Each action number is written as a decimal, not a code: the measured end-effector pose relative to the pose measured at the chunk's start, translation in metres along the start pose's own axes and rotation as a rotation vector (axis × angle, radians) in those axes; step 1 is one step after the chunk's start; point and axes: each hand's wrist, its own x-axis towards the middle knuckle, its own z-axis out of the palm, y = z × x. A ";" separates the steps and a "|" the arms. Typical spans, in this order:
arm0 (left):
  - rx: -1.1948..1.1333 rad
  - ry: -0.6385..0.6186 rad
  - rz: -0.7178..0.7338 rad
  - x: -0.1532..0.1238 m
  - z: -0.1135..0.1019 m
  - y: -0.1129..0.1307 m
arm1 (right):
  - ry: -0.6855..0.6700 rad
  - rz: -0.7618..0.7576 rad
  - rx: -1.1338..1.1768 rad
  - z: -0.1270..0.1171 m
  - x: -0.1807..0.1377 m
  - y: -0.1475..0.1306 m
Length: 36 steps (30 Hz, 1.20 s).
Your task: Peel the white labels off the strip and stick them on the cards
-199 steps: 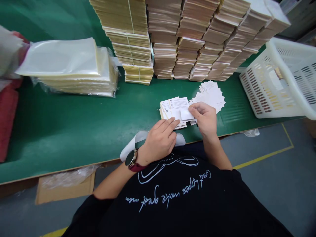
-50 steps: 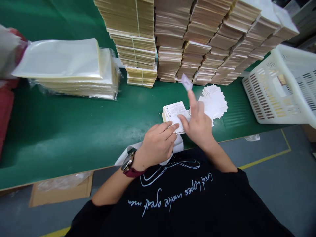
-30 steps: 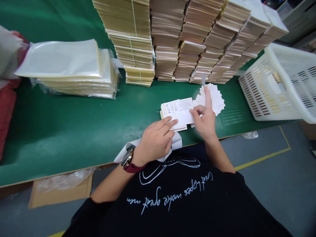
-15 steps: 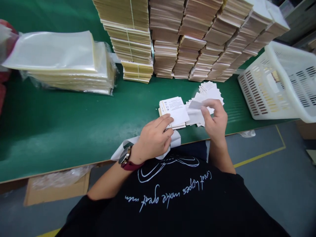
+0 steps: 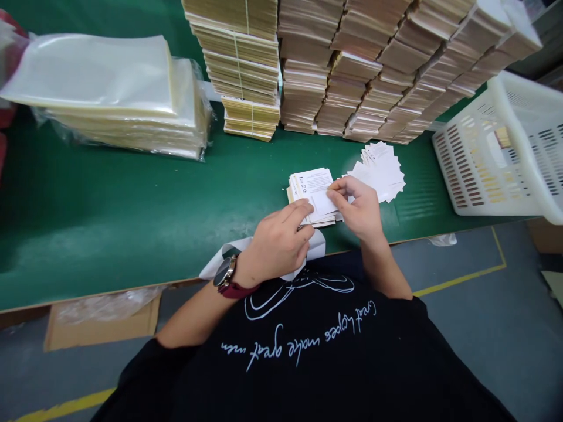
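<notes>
While your left hand [image 5: 275, 246] lay on the pile of printed leaflets [image 5: 310, 190], your right hand [image 5: 356, 208] had just come back over that pile from its raised position to the right a moment earlier. In the head view, its thumb and forefinger were drawn together at the upper edge of a small white slip [image 5: 323, 203]. The slip now sat on top of the pile rather than being lifted clear beside it. You could not tell from this view whether those fingertips [image 5: 333, 184] were pinching it or only touching it. The fingers of your left hand, held close together, pressed on the near edge of the pile without gripping it, and that hand had hardly moved.

Just right of the pile lay the fanned white cards [image 5: 380, 173], almost touching it, with the green workbench mat [image 5: 132, 234] beneath them both. Beyond the pile rose the strapped stacks of cards [image 5: 308, 76]. Well to its left lay the bagged sheets [image 5: 109, 88], and well to its right stood the white plastic crate [image 5: 488, 152]. Just below the pile, a white strip [image 5: 314, 246] curled beneath your left hand, and a watch with a dark red strap [image 5: 226, 274] circled that wrist.
</notes>
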 end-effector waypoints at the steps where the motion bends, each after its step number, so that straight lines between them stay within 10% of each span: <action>1: -0.003 0.001 0.000 0.000 0.000 0.000 | 0.005 0.002 -0.010 0.001 -0.001 0.000; 18: 0.000 -0.008 0.021 -0.002 0.003 -0.002 | 0.028 -0.141 -0.565 0.007 -0.005 -0.010; 25: -0.019 -0.014 0.030 -0.001 0.003 -0.002 | 0.047 0.024 -0.754 -0.004 0.002 -0.013; 36: -0.020 -0.037 0.029 -0.001 0.003 0.000 | 0.010 0.104 0.119 -0.001 0.014 0.030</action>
